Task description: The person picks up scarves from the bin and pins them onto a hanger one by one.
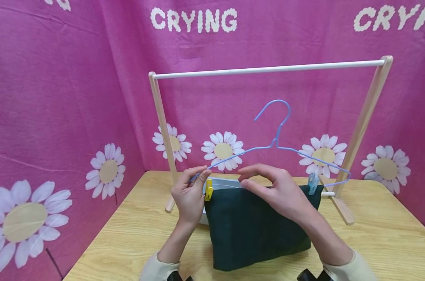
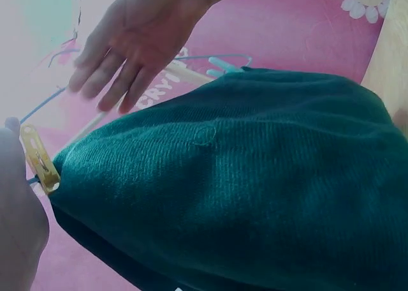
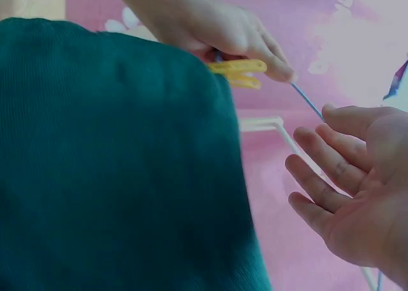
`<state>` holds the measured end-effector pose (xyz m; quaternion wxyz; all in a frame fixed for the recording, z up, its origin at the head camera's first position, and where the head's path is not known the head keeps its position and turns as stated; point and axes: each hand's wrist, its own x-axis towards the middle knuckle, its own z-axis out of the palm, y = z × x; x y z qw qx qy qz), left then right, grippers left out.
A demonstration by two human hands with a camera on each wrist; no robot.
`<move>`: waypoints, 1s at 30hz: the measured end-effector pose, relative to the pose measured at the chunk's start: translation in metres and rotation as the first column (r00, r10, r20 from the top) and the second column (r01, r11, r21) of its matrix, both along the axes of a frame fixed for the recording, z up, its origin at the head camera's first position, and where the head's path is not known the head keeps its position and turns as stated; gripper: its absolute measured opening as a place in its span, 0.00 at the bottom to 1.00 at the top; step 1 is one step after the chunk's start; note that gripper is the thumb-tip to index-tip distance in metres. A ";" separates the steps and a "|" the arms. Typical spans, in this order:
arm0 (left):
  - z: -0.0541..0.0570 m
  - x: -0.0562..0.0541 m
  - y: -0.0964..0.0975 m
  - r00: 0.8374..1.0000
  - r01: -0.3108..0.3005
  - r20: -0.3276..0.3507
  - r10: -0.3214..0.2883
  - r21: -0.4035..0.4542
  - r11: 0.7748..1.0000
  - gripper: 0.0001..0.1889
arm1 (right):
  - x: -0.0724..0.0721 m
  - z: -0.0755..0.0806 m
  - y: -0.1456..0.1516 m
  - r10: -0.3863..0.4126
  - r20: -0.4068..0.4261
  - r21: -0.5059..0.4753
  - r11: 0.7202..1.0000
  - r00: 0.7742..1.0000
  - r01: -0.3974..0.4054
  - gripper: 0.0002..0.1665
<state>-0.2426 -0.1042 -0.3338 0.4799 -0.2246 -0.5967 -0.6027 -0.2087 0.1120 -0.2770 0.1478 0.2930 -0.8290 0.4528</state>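
Note:
A blue wire hanger [image 1: 254,148] is held up over the table, its hook upward. My left hand [image 1: 189,193] pinches the hanger's left end between thumb and fingers. Dark green cloth [image 1: 258,230] hangs from the hanger's lower part. A yellow clothespin [image 1: 208,190] grips its left top corner, close beside my left hand; a light blue clothespin [image 1: 313,183] grips the right one. My right hand [image 1: 282,191] hovers in front of the cloth's top edge, fingers loosely bent and apart, nothing held. In the right wrist view the right hand's palm [image 3: 357,182] shows bare.
Behind the hanger stands a wooden rack with a white top rail [image 1: 268,70] and two wooden legs. A light grey tray [image 1: 223,183] sits on the wooden table [image 1: 135,234], partly hidden by the cloth. Pink flowered fabric [image 1: 198,97] walls the back and left side.

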 end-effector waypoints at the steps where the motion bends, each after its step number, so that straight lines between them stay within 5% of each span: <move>1: 0.000 -0.001 -0.001 1.000 -0.001 -0.002 0.001 -0.001 1.000 0.10 | 0.001 0.001 0.004 -0.011 -0.005 -0.009 1.000 1.000 0.011 0.15; 9: 0.002 -0.004 -0.004 1.000 -0.005 -0.004 0.005 0.010 1.000 0.09 | 0.013 0.008 0.041 -0.115 -0.133 -0.089 0.991 0.984 0.104 0.15; 16: 0.001 -0.007 -0.007 1.000 -0.031 -0.007 0.031 0.006 1.000 0.09 | 0.018 0.009 0.074 -0.197 -0.152 -0.154 0.973 0.969 0.173 0.16; 24: -0.003 -0.005 -0.010 0.997 -0.071 -0.030 0.071 0.003 0.997 0.10 | 0.006 -0.005 0.109 -0.296 -0.350 -0.217 0.949 0.889 0.231 0.21; 30: -0.002 -0.010 -0.012 0.997 -0.053 -0.059 0.055 0.034 0.998 0.09 | 0.000 -0.011 0.130 -0.391 -0.313 -0.228 0.916 0.866 0.331 0.19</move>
